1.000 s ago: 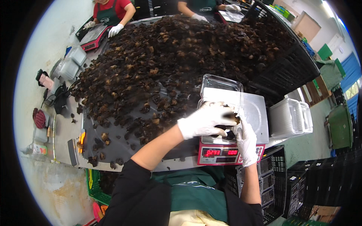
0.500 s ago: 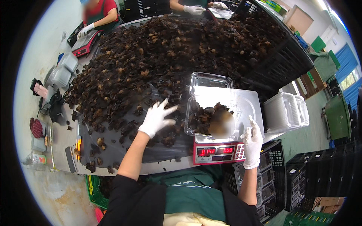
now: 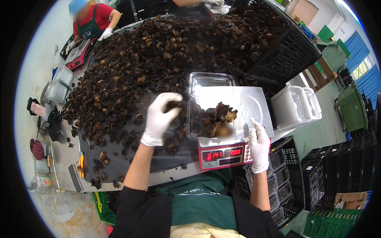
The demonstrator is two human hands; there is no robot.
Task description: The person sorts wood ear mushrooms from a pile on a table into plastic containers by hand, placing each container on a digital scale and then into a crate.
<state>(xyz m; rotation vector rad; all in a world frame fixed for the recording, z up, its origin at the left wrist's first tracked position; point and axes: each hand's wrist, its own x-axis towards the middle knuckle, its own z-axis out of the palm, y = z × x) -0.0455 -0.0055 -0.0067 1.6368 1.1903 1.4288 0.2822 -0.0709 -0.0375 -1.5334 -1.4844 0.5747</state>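
Observation:
My gloved left hand (image 3: 158, 121) is curled over the near edge of a heap of dark brown wood ear mushrooms (image 3: 151, 59). Between its thumb and fingers sits a dark wood ear mushroom (image 3: 172, 106). To its right, a clear plastic clamshell box (image 3: 190, 123) stands on a red digital scale (image 3: 206, 163), its lid (image 3: 212, 78) folded back. Several wood ears (image 3: 216, 116) lie in the box. My gloved right hand (image 3: 258, 147) is at the front right of the scale's metal plate, fingers apart and holding nothing that I can see.
Stacked clear boxes (image 3: 293, 109) stand right of the scale. A black crate (image 3: 287, 53) leans behind them over the heap. Below right is another black crate (image 3: 291, 166) with packed boxes. A co-worker (image 3: 93, 22) stands at a second scale (image 3: 77, 57), far left; another person's gloved hand shows at the top.
My left hand has gone from spread fingers to curled around a wood ear at the heap. My right hand stays beside the scale. The far-left co-worker's hand has moved toward the heap.

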